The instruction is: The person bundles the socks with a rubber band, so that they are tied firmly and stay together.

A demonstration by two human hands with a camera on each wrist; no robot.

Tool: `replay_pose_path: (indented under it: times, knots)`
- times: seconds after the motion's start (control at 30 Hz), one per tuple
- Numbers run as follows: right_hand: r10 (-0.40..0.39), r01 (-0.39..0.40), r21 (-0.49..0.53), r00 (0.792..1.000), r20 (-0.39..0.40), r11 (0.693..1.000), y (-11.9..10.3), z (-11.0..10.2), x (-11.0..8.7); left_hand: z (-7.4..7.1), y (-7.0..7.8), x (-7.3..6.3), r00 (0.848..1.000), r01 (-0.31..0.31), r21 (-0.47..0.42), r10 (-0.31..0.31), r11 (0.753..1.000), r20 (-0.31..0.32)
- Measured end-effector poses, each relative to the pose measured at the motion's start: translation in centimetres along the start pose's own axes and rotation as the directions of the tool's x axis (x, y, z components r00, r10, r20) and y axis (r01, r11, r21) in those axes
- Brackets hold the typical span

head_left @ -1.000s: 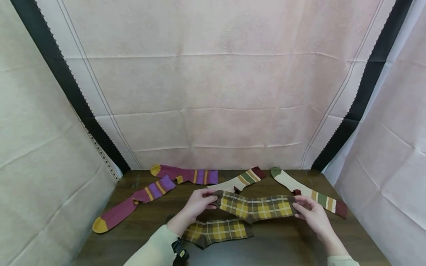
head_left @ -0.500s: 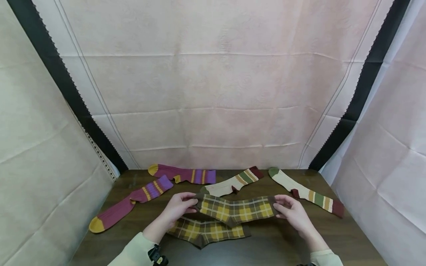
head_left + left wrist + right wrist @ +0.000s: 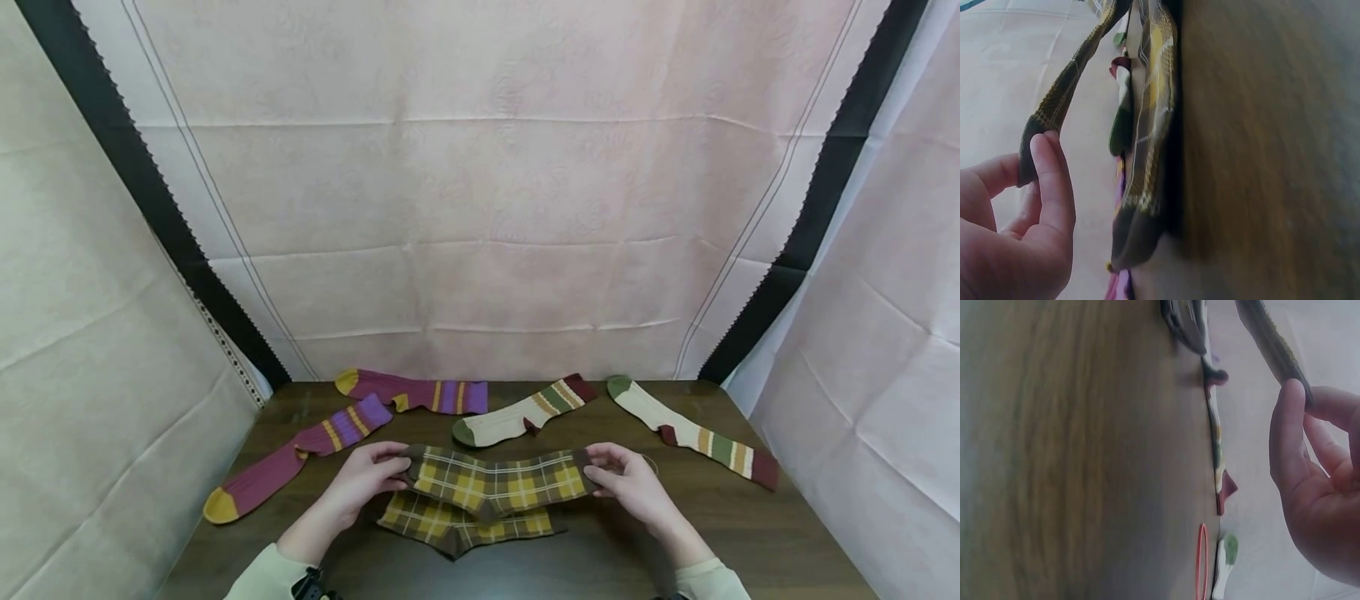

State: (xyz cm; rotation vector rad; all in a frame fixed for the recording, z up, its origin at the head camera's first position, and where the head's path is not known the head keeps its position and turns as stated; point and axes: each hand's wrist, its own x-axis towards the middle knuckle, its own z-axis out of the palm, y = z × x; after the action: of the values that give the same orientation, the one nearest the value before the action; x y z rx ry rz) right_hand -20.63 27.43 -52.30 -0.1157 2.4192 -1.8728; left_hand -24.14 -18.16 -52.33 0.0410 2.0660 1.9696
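Note:
A yellow and brown plaid sock (image 3: 517, 483) is stretched level between my hands, above the tabletop. My left hand (image 3: 360, 483) pinches its dark toe between thumb and fingers, as the left wrist view also shows. At the dark cuff, my right hand (image 3: 626, 482) pinches the other end. A matching plaid sock (image 3: 450, 537) lies on the table just below, partly covered in the head view by the held one. In the left wrist view, a gap separates the held sock (image 3: 1063, 94) from the lying sock (image 3: 1150, 125).
Two purple socks (image 3: 262, 483) with yellow toes lie at the left of the brown table (image 3: 720, 533). Two cream socks (image 3: 498, 425) with green toes lie at the back middle and right. A thin reddish loop (image 3: 1202, 562) lies near my right hand. Fabric walls (image 3: 480, 208) enclose the table.
Both hands have carried the held plaid sock left and slightly towards me, over the lying one. The middle cream sock's green toe has come into full view.

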Motion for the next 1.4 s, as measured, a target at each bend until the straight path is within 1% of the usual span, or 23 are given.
replay_pose_path:
  times: [0.13,0.27,0.33,0.43,0.6,0.8,1.1,1.4]
  knots:
    - [-0.019,0.020,-0.009,0.999,0.035,1.000,-0.2,0.8,0.2,-1.0,-0.2,-0.5,1.000,0.009,-0.010,-0.009,1.000,-0.008]
    - [-0.042,0.044,-0.019,0.994,0.105,0.999,-0.3,1.7,0.3,-2.1,-0.4,-1.2,1.000,0.016,-0.004,-0.016,1.000,-0.022]
    - [-0.042,0.044,-0.009,0.990,0.138,0.999,-0.4,2.0,0.3,-2.6,-0.4,-1.6,0.999,0.015,0.000,-0.015,1.000,-0.029]
    - [-0.039,0.038,0.006,0.986,0.162,0.999,-0.5,2.3,0.3,-3.0,-0.3,-1.9,0.999,0.012,0.001,-0.012,1.000,-0.032]
    - [-0.039,0.038,0.012,0.984,0.175,0.999,-0.8,2.4,0.3,-3.3,-0.3,-2.1,1.000,0.012,-0.004,-0.012,1.000,-0.015]
    - [-0.015,0.014,0.008,0.980,0.199,1.000,-0.9,2.4,0.3,-3.7,-0.5,-2.3,0.999,0.037,0.026,-0.037,0.999,0.002]
    - [0.010,-0.009,-0.003,0.973,0.229,1.000,-0.6,2.6,-0.2,-4.2,-0.6,-2.7,0.995,0.051,0.055,-0.056,0.997,0.083]
    - [0.021,-0.025,0.010,0.969,0.248,1.000,-0.3,2.9,-0.3,-4.3,-1.1,-2.8,0.994,0.060,0.051,-0.064,0.997,0.085]
